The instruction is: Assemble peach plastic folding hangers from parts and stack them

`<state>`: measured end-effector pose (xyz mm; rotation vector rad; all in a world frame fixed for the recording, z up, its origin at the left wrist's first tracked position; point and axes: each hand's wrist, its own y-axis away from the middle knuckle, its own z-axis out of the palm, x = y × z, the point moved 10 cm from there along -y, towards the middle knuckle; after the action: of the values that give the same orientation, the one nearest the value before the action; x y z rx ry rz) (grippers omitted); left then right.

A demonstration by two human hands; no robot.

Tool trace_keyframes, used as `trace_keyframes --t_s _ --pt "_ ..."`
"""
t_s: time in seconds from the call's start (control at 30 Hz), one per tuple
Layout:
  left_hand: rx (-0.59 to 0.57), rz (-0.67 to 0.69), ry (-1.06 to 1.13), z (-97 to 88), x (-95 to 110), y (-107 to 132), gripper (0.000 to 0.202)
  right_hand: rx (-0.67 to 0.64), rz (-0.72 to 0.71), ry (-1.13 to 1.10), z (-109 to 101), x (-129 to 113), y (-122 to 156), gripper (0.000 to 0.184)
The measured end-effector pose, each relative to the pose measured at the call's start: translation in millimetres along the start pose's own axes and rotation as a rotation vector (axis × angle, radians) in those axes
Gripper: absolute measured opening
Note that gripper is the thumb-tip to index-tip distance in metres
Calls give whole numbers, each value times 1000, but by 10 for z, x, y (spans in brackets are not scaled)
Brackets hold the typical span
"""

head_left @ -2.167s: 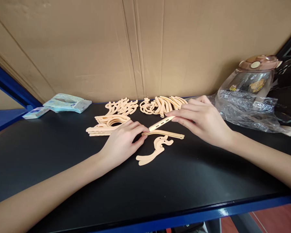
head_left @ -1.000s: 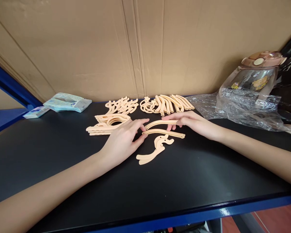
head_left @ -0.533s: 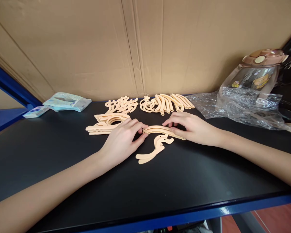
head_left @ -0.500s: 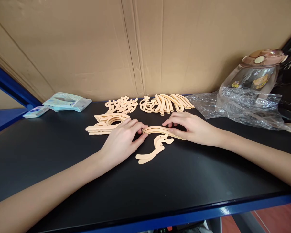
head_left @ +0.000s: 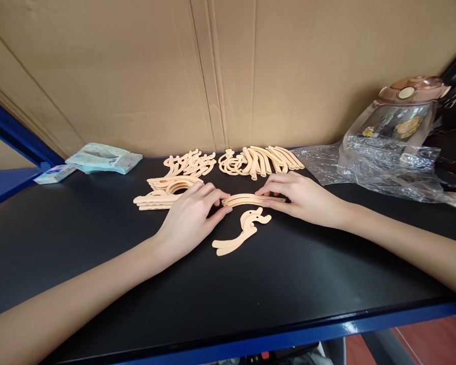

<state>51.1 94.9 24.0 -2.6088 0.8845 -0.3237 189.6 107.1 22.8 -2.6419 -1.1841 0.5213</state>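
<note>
Between my two hands lies a small stack of curved beige strips [head_left: 245, 199], held at both ends. My left hand [head_left: 195, 213] pinches the left end between thumb and fingers. Thumb and fingertips of my right hand [head_left: 298, 196] grip the right part, covering some of it. Just in front of the strips, two beige pieces, one with a curled end [head_left: 241, 232], lie partly overlapped on the black tabletop. A stack of flat beige pieces with a round opening [head_left: 155, 200] sits beside my left hand, which hides its right side.
Two piles stand at the back: small branched beige pieces [head_left: 190, 162] and curved beige pieces [head_left: 262, 161]. A pale blue tissue pack [head_left: 102, 158] lies at left. On the right, crumpled clear plastic [head_left: 387, 165] surrounds a brown-lidded bottle [head_left: 410, 114]. Cardboard [head_left: 144, 76] walls the back.
My right hand has closed further round the strips' right end. The strips now look more evenly stacked, with the lower one's right end drawn up. The other pieces stay put.
</note>
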Motion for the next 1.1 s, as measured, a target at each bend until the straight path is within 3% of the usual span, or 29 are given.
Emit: trace_keyframes --t_s 0.43,0.57,0.8,0.93,1.1 --pt "15 59 -87 -14 52 23 24 109 -159 127 -135 -244 52 28" --pt "4 55 -83 -7 47 25 23 75 -243 145 -96 -366 73 25" --pt "11 46 -84 -16 47 20 26 65 -260 49 -83 -457 84 23" --pt "21 37 -76 -29 57 17 26 112 -232 74 -140 -407 69 24" --pt "22 43 -72 -39 75 14 23 161 -87 236 -207 -135 -178 22"
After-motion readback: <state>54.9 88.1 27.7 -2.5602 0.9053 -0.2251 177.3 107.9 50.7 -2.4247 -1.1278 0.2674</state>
